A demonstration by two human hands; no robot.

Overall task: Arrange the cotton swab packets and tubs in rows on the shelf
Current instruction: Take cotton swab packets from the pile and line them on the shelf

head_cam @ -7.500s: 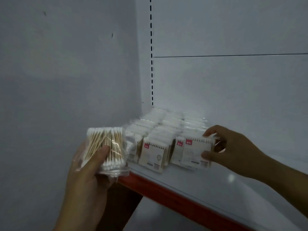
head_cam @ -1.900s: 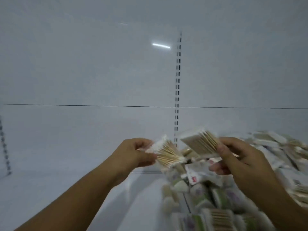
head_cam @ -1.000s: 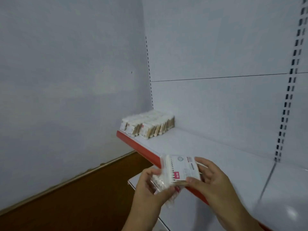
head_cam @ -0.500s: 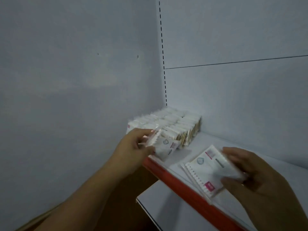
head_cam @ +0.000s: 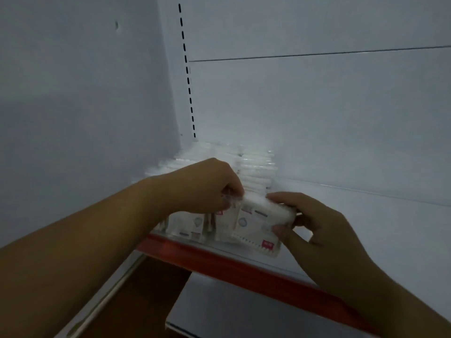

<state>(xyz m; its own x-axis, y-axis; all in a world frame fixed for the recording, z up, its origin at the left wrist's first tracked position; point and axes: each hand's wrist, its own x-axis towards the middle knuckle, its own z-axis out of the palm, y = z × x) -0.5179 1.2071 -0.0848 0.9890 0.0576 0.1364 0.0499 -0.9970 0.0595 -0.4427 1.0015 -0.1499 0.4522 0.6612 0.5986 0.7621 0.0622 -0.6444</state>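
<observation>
Rows of white cotton swab packets (head_cam: 256, 167) stand packed in the left corner of the white shelf (head_cam: 366, 215), against the back panel. My left hand (head_cam: 207, 186) pinches the top of a packet (head_cam: 225, 225) at the front of the rows. My right hand (head_cam: 314, 223) grips another packet (head_cam: 258, 223), white with small red labels, tilted against the front of the right-hand row. The fronts of two more packets (head_cam: 190, 223) show below my left hand. No tubs are in view.
The shelf has a red front edge (head_cam: 219, 259). A lower white shelf (head_cam: 244, 318) sticks out beneath it. The grey side wall (head_cam: 73, 93) stands close on the left. A slotted upright (head_cam: 188, 69) runs up the corner. Brown floor (head_cam: 136, 301) lies below.
Both hands have moved in to the front of the rows. The right hand has carried its packet from over the shelf edge up against the right-hand row. The view has come closer.
</observation>
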